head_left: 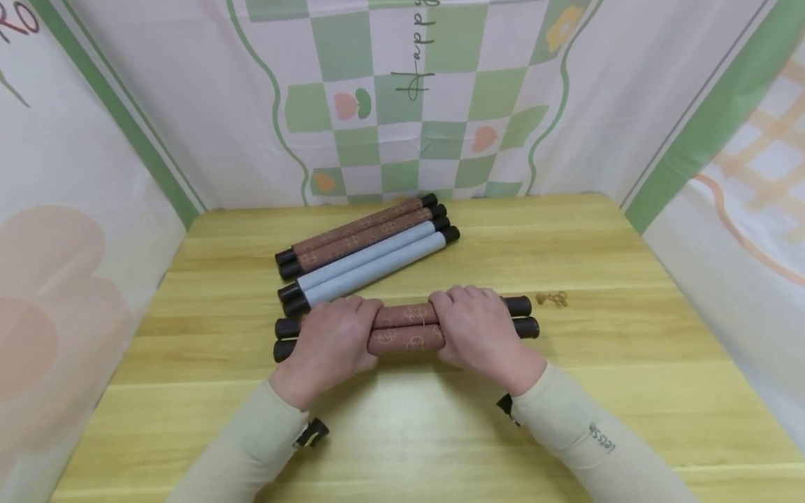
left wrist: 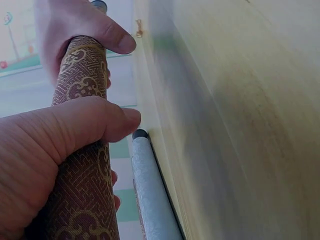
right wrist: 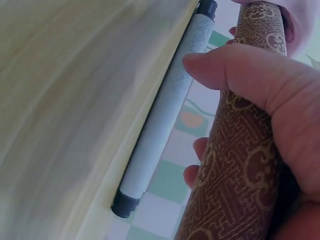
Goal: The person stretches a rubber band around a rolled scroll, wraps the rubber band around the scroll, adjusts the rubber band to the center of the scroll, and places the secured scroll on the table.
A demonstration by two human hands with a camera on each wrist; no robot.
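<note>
Two brown hanging scrolls [head_left: 407, 340] with gold patterning and black end knobs lie side by side across both hands. My left hand [head_left: 333, 342] grips the pair left of their middle, thumb on the near side. The right hand [head_left: 481, 332] grips the same pair further right. In the left wrist view the left thumb [left wrist: 95, 120] presses along the brown roll, and a thin yellowish band seems to cross it near the other hand. Curled fingertips show past the roll in the right wrist view, below the right thumb [right wrist: 215, 65]. The palms are hidden.
Behind the hands, two pale blue scrolls [head_left: 377, 262] lie slanted on the wooden table [head_left: 629, 391]. Two more brown scrolls [head_left: 361, 227] lie beyond them. Several small tan rubber bands [head_left: 553, 300] sit to the right. Printed curtains [head_left: 402, 140] enclose the table's back and sides.
</note>
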